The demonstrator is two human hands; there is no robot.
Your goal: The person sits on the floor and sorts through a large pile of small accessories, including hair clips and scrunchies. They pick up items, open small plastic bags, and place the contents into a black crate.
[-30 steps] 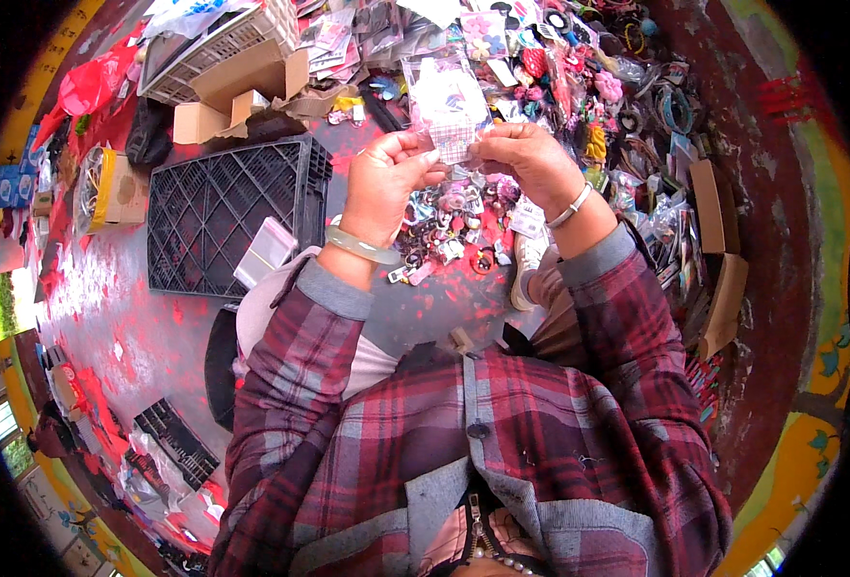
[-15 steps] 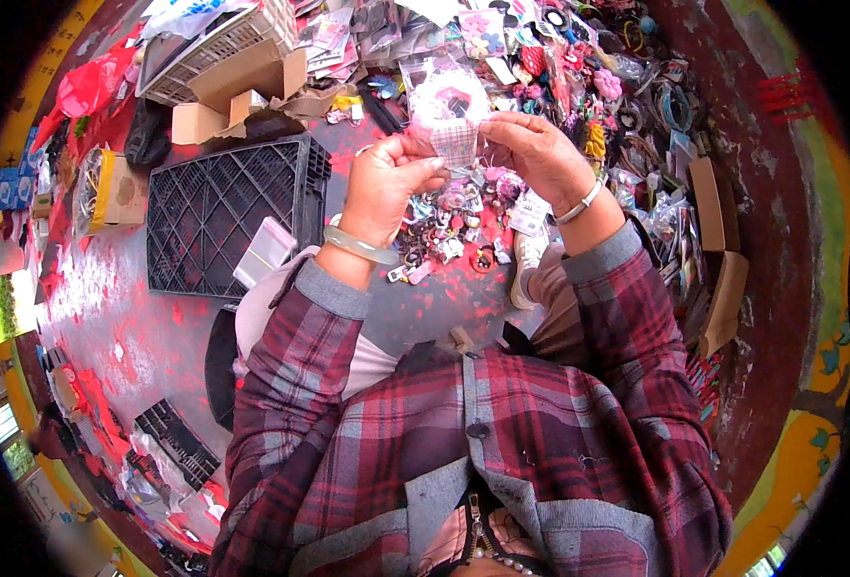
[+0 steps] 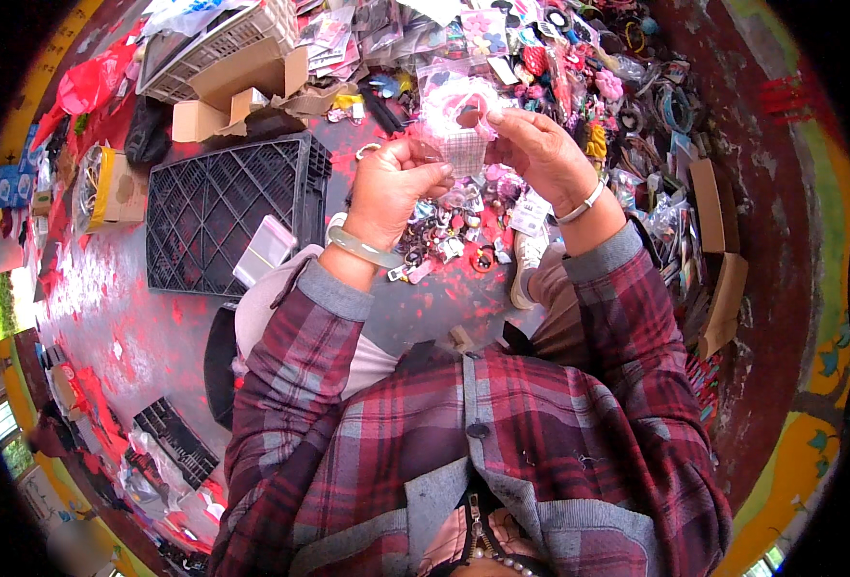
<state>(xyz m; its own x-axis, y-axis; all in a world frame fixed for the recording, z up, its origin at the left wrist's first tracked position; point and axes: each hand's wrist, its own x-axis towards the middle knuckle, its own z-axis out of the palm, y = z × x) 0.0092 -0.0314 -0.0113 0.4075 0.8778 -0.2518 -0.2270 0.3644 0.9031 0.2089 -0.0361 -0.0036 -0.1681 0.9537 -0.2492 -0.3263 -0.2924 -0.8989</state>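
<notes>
Between my two hands, above a floor pile, is a pale pink-and-white frilly ring (image 3: pixel 434 120) with a small checked panel (image 3: pixel 463 152) hanging below it. It looks like a hair accessory, but its exact kind is unclear. My left hand (image 3: pixel 396 188) pinches the panel's left edge between thumb and fingers. On the other side, my right hand (image 3: pixel 543 159) grips the ring's right edge with bent fingers. Beneath them lies a heap of small hair ties and trinkets (image 3: pixel 458 226), partly covered by my hands.
A black plastic crate (image 3: pixel 228 216) lies at the left, with a clear-and-white packet (image 3: pixel 266 250) against it. Behind stand an opened cardboard box (image 3: pixel 237 91) and a white basket (image 3: pixel 223 53). Piles of accessories (image 3: pixel 627 106) spread at the far right beside cardboard flaps (image 3: pixel 723 298).
The frilly ring and its checked panel have shifted slightly right and turned, so the panel looks greyer. My left hand has moved a little right; both hands keep their hold.
</notes>
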